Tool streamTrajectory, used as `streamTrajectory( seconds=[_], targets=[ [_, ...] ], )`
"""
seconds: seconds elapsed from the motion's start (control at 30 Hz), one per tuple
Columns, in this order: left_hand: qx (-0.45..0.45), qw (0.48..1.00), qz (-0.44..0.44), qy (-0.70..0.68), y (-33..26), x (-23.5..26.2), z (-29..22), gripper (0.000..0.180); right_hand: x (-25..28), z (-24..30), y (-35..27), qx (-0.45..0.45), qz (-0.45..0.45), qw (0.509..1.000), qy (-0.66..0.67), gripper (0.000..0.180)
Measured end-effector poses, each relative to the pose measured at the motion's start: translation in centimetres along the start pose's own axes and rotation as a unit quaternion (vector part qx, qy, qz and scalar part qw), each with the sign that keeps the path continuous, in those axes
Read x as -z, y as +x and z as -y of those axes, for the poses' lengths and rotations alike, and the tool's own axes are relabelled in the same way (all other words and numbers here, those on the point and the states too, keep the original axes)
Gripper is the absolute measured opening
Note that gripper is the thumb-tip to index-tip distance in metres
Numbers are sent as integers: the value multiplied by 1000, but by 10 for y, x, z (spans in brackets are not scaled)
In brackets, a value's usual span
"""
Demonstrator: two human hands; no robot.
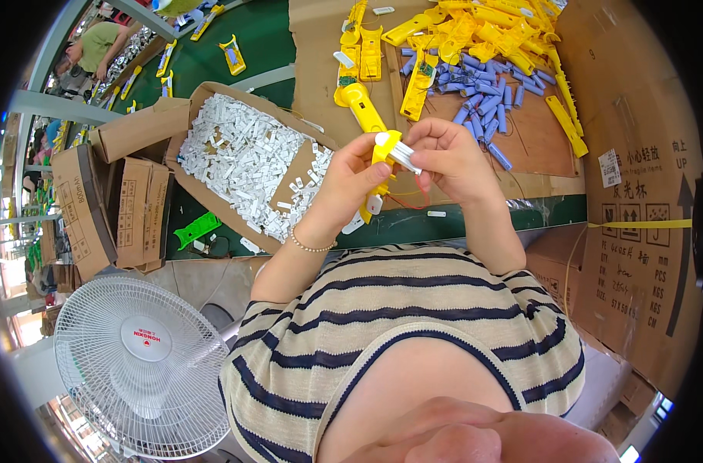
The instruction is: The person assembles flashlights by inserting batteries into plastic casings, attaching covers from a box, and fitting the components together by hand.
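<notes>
Close in front of my chest, my left hand (345,181) is closed around a yellow plastic housing (381,145). A white ribbed piece (402,156) juts out of the housing toward the right. My right hand (453,160) pinches the free end of that piece between thumb and fingers. Below the hands, a thin red wire (405,205) curves over the green tabletop. Just beyond my fingers lies a yellow torch-shaped casing (360,105). How the white piece sits inside the housing is hidden by my fingers.
A shallow cardboard tray (183,139) of small white parts stands left. Blue cylindrical cells (486,100) and yellow shells (475,31) are heaped at the back right. A tall carton (637,100) borders the right, a fan (139,370) the lower left. Another person (101,46) works far left.
</notes>
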State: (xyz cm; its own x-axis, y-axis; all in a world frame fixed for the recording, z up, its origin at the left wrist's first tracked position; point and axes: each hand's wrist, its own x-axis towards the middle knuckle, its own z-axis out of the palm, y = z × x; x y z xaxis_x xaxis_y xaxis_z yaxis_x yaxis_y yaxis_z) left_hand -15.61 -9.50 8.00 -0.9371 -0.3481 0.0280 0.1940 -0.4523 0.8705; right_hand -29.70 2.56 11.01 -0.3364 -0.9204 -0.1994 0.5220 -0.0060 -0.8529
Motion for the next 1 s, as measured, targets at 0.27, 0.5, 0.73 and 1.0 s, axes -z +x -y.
streamTrajectory(
  seconds=[0.27,0.5,0.73,1.0],
  targets=[
    [37,998,-49,0,-2,-11,-7,36,3,-26,13,213,-57,946,-239,34],
    [-28,976,-169,135,1,-13,-6,39,-3,-48,9,108,143,984,22,70],
    [-114,928,-189,299,0,-15,-12,48,-10,-41,10,61,106,992,-18,76],
    [-361,773,-111,510,-6,10,-29,17,5,-34,4,-41,193,971,134,72]
  ],
)
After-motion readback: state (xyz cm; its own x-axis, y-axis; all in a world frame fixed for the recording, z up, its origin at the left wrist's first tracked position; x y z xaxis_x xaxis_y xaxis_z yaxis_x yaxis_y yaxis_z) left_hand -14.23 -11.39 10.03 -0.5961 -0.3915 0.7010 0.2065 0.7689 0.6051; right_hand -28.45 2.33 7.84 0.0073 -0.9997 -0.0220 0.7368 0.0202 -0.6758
